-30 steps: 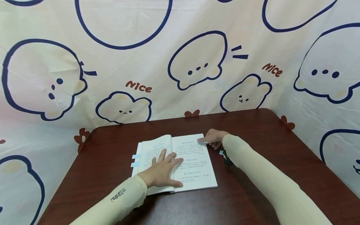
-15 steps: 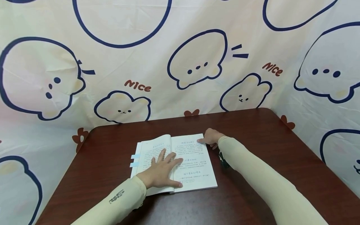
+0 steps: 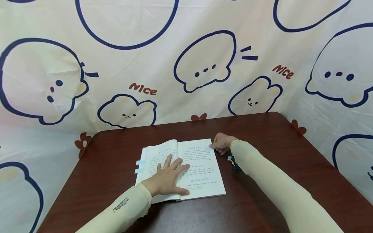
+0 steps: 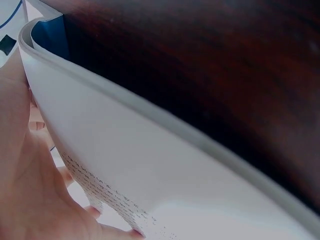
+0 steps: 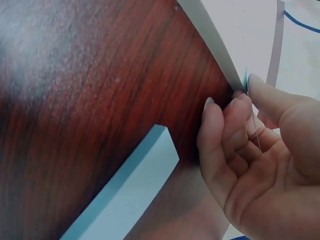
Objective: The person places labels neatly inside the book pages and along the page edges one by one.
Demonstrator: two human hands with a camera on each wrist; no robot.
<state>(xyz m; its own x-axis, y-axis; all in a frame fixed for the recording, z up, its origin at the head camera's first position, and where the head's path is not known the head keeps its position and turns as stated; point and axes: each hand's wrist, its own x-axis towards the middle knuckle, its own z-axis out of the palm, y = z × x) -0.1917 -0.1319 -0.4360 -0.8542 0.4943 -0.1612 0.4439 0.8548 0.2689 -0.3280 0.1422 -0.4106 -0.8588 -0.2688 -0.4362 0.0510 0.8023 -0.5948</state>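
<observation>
- Cream cloth with blue-outlined cartoon animals, hung behind and beside the counter.
- Dark red-brown counter, wood grain plainest in the right wrist view.
- Pale sleeves, reaching in from the near side, left and right.
- Book, lying open near mid-counter; spine and long axis of each page running near to far, printed headings and page tops toward the cloth. In the left wrist view, pages curving over a blue surface, hidden from the head view.
- Left hand, fingers spread wide, resting across the spine and both pages.
- Right hand, at the right page's upper outer edge; thumb and forefinger pinching the end of a blue tab, remaining fingers curled, clearest in the right wrist view.
- Pale blue block, near the right hand, long in the right wrist view, barely a corner in the head view.
- Blue tab pointing sideways across the page; just a sliver by the thumb in the right wrist view.
- Two side tabs, jutting past the left page edge, visible only from the head.
</observation>
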